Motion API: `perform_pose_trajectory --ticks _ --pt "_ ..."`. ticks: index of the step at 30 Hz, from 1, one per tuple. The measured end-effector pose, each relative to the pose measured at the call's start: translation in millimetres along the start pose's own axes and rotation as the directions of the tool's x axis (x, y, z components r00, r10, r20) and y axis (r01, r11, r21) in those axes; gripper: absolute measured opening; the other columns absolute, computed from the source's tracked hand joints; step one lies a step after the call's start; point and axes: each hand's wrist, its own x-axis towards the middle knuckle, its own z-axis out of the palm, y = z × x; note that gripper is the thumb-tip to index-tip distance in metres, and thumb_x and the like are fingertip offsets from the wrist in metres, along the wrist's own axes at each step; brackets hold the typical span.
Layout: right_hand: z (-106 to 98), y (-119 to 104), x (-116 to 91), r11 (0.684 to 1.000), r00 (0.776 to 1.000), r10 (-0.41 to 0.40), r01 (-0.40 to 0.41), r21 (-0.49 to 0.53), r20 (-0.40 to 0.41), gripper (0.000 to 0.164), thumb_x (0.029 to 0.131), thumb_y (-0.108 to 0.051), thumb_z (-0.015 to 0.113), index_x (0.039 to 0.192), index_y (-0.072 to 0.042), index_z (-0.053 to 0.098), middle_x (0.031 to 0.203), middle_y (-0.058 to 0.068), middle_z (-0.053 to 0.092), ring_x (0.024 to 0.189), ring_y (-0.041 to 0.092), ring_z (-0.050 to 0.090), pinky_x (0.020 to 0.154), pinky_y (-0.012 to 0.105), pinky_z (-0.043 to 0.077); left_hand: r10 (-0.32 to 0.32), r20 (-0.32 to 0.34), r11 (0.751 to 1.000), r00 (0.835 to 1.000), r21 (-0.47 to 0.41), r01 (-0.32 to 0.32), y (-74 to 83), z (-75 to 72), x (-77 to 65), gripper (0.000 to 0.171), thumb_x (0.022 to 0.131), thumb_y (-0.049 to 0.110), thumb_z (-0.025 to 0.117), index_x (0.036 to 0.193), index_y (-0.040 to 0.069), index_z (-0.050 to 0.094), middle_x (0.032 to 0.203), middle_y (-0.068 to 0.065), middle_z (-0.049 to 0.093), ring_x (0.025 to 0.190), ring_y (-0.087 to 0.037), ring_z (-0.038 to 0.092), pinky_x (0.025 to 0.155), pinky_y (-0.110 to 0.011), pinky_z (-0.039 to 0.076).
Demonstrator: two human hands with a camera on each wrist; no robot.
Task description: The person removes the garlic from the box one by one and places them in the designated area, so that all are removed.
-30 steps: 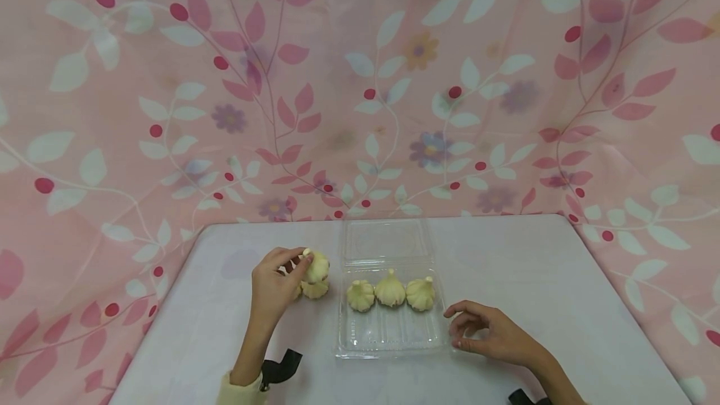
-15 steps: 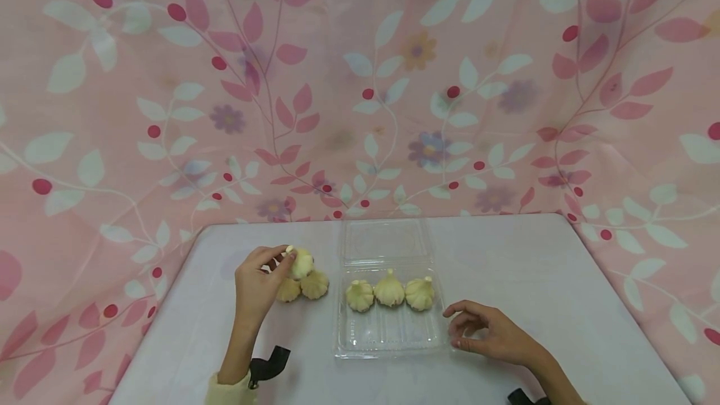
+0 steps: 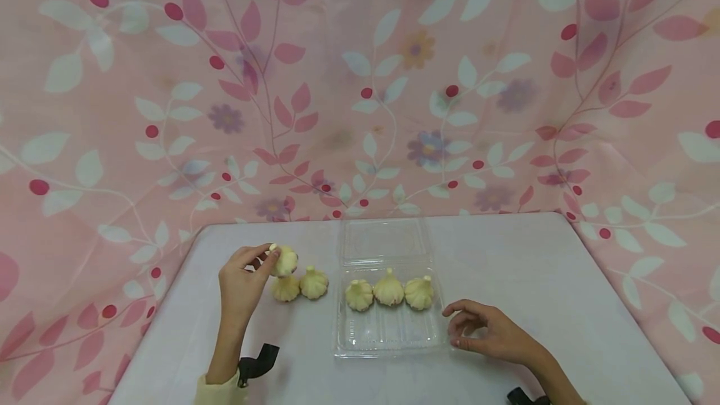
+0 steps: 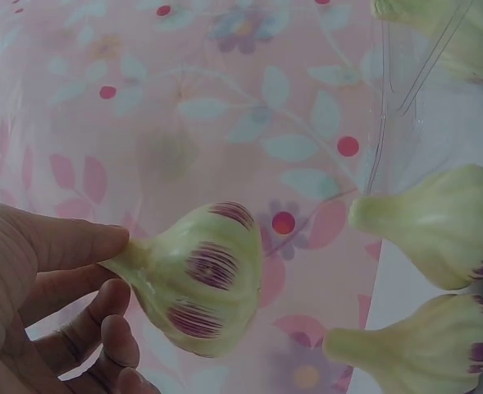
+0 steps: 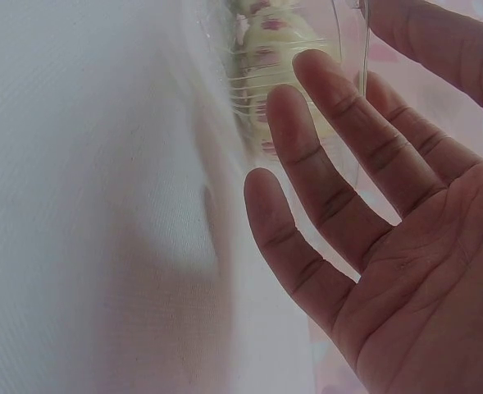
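Note:
My left hand (image 3: 242, 280) pinches a garlic bulb (image 4: 204, 283) by its stem between thumb and fingertips, holding it up off the table. The bulb is pale yellow-green with purple streaks. Just beyond and below it, two more garlic bulbs (image 3: 314, 283) stand side by side on the table. Three garlic bulbs (image 3: 389, 288) sit in a row in the back part of a clear plastic box (image 3: 388, 350), whose lid (image 3: 385, 239) lies folded back. Beside the box's right wall, my right hand (image 3: 492, 333) holds nothing, its fingers loosely bent.
A white table (image 3: 506, 255) carries everything, with rounded far corners. Behind it hangs a pink floral cloth (image 3: 337, 80). A black wrist mount (image 3: 259, 364) is strapped near the left cuff.
The left hand has moved left with its garlic bulb, bringing the two bulbs on the table into fuller view. The right hand and the box stay in place.

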Motion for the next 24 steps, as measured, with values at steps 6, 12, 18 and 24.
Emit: perform_pose_trajectory --ticks 6,12,18,24 --pt "0 0 0 1.000 1.000 -0.006 0.006 0.002 0.002 0.041 0.089 -0.012 0.075 0.125 -0.004 0.057 0.096 0.008 0.071 0.084 0.019 0.067 0.074 0.034 0.055 -0.043 -0.014 0.999 0.999 0.028 0.043 -6.3 -5.8 1.2 0.015 0.081 0.008 0.082 0.095 0.005 0.078 0.078 -0.001 0.064 0.068 -0.009 0.052 0.055 -0.016 0.039" --pt "-1 0 1 1.000 1.000 0.007 -0.007 -0.002 0.002 0.041 0.089 -0.012 0.075 0.125 -0.004 0.058 0.095 0.008 0.071 0.084 0.019 0.067 0.074 0.033 0.055 -0.038 -0.044 0.999 0.998 0.026 0.039 -13.9 -11.6 2.2 0.015 0.080 0.006 0.082 0.094 0.003 0.078 0.077 -0.003 0.064 0.066 -0.007 0.052 0.057 -0.015 0.039" --pt "-1 0 0 1.000 1.000 0.009 -0.009 -0.003 -0.001 0.041 0.088 -0.012 0.075 0.124 -0.004 0.058 0.095 0.007 0.071 0.084 0.019 0.067 0.073 0.033 0.055 -0.054 -0.066 0.998 0.996 0.041 0.056 -19.5 -18.1 2.7 0.014 0.081 0.006 0.082 0.094 0.003 0.078 0.077 -0.004 0.064 0.068 -0.006 0.053 0.057 -0.014 0.039" --pt "-1 0 0 1.000 1.000 0.008 -0.008 -0.001 0.001 0.041 0.089 -0.012 0.075 0.124 -0.004 0.057 0.095 0.008 0.071 0.084 0.019 0.067 0.073 0.033 0.055 -0.075 -0.087 0.993 0.993 0.084 0.083 -25.6 -24.3 1.8 0.015 0.081 0.008 0.082 0.095 0.003 0.078 0.077 -0.005 0.064 0.069 -0.006 0.051 0.057 -0.015 0.037"
